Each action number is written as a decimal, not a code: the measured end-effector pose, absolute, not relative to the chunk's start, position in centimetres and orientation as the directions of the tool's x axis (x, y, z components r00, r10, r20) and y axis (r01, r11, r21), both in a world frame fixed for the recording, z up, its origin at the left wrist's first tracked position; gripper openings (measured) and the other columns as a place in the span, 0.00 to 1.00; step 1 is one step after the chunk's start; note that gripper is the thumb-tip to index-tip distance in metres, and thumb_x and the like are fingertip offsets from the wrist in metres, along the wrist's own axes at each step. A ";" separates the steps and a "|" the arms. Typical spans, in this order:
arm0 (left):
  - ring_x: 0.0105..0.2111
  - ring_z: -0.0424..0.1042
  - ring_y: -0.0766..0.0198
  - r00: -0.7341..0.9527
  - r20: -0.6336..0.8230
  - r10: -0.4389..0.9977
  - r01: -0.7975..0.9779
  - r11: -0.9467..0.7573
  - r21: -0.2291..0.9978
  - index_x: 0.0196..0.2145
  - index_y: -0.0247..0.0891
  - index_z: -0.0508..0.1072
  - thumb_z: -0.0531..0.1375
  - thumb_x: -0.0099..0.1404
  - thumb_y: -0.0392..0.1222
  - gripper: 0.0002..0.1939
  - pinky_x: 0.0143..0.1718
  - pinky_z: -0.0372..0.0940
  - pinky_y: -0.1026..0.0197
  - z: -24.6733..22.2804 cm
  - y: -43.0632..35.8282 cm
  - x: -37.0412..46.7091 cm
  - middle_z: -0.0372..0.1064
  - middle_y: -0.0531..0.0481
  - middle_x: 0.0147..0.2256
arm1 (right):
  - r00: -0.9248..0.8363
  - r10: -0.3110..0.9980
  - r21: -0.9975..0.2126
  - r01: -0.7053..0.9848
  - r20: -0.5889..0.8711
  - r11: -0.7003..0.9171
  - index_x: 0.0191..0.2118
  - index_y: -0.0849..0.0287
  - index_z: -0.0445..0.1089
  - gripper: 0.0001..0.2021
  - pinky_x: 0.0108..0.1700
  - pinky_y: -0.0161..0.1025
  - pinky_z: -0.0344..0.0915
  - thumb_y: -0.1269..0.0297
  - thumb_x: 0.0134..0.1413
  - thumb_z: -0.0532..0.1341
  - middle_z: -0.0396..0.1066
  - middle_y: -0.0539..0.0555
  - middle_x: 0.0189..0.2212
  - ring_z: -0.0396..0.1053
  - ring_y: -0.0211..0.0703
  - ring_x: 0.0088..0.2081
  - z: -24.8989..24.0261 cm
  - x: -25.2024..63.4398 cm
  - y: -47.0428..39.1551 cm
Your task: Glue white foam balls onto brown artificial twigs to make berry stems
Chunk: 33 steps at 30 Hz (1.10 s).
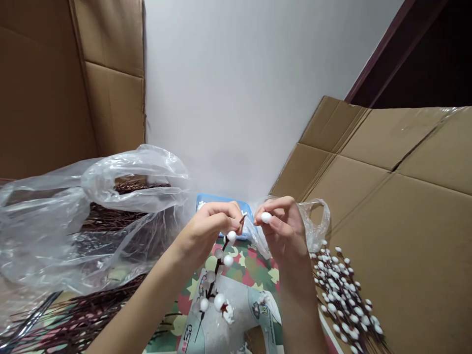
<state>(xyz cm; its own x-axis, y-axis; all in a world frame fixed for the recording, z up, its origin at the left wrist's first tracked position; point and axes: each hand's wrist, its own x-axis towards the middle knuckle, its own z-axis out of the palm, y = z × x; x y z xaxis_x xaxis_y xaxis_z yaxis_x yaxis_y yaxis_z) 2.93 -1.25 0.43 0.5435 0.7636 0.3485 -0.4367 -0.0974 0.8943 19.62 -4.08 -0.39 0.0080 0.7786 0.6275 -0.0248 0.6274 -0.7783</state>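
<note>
My left hand (219,219) is closed on the upper end of a dark brown twig (217,270) that hangs down with several white balls along it. The twig's bare brown tip sticks out between thumb and finger, pointing right. Just to the right, my right hand (283,223) pinches a white oval ball (266,217) between thumb and fingers. A small gap separates the ball from the twig tip. Behind both hands lies a blue tray (206,197) with white pieces in it, partly hidden by my hands.
Clear plastic bags (47,236) with brown twigs (121,216) fill the left. More bare twigs (81,319) lie at the lower left. Finished-looking white-ball branches (342,295) are at the right, beside cardboard (401,246). Grey packaging (228,290) rests on the patterned cloth (254,265).
</note>
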 end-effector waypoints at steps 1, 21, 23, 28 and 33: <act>0.25 0.58 0.64 0.566 0.335 0.753 -0.432 -0.075 0.899 0.16 0.38 0.67 0.56 0.48 0.38 0.07 0.29 0.56 0.61 0.4 -1.3 3.1 0.59 0.50 0.21 | 0.014 0.758 -0.757 -0.040 0.652 0.652 0.36 0.50 0.67 0.04 0.33 0.35 0.64 0.64 0.52 0.61 0.68 0.45 0.26 0.67 0.36 0.29 -0.4 19.2 -4.3; 0.22 0.56 0.66 0.695 0.189 0.694 -0.388 0.140 0.911 0.16 0.38 0.63 0.54 0.46 0.39 0.05 0.24 0.51 0.63 -0.1 -2.9 4.4 0.52 0.52 0.18 | 0.331 0.457 -0.540 0.230 0.826 0.809 0.34 0.51 0.59 0.06 0.36 0.43 0.66 0.70 0.50 0.54 0.61 0.48 0.27 0.67 0.40 0.33 -1.6 16.2 -5.7; 0.21 0.56 0.66 0.700 0.173 0.693 -0.386 0.163 0.908 0.16 0.37 0.63 0.54 0.46 0.39 0.05 0.24 0.50 0.63 -0.1 -3.0 4.5 0.52 0.53 0.18 | 0.331 0.455 -0.533 0.204 0.827 0.821 0.34 0.51 0.60 0.07 0.36 0.43 0.66 0.71 0.50 0.54 0.62 0.48 0.27 0.67 0.40 0.33 -1.7 16.1 -5.7; 0.21 0.54 0.68 0.688 0.189 0.701 -0.427 0.180 0.886 0.16 0.37 0.64 0.55 0.46 0.38 0.05 0.23 0.49 0.65 -0.1 -2.9 4.5 0.54 0.53 0.18 | 0.323 0.485 -0.546 0.127 0.812 0.828 0.34 0.52 0.63 0.08 0.37 0.41 0.67 0.73 0.49 0.56 0.65 0.47 0.28 0.68 0.38 0.33 -2.0 16.1 -5.4; 0.22 0.55 0.69 0.699 0.191 0.689 -0.461 0.229 0.857 0.17 0.36 0.67 0.56 0.46 0.36 0.04 0.24 0.50 0.64 0.0 -2.9 4.6 0.58 0.54 0.19 | 0.334 0.463 -0.514 0.077 0.821 0.855 0.34 0.53 0.65 0.08 0.34 0.38 0.66 0.73 0.49 0.57 0.67 0.45 0.28 0.68 0.36 0.31 -2.2 16.1 -5.2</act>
<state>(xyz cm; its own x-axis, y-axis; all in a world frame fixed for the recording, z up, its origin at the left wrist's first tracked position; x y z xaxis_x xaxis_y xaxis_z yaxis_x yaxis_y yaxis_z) 4.63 -2.89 0.01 0.6986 0.6894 0.1914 -0.4610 0.2292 0.8573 16.07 -5.24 -2.16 0.3341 0.4631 0.8209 0.0773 0.8546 -0.5135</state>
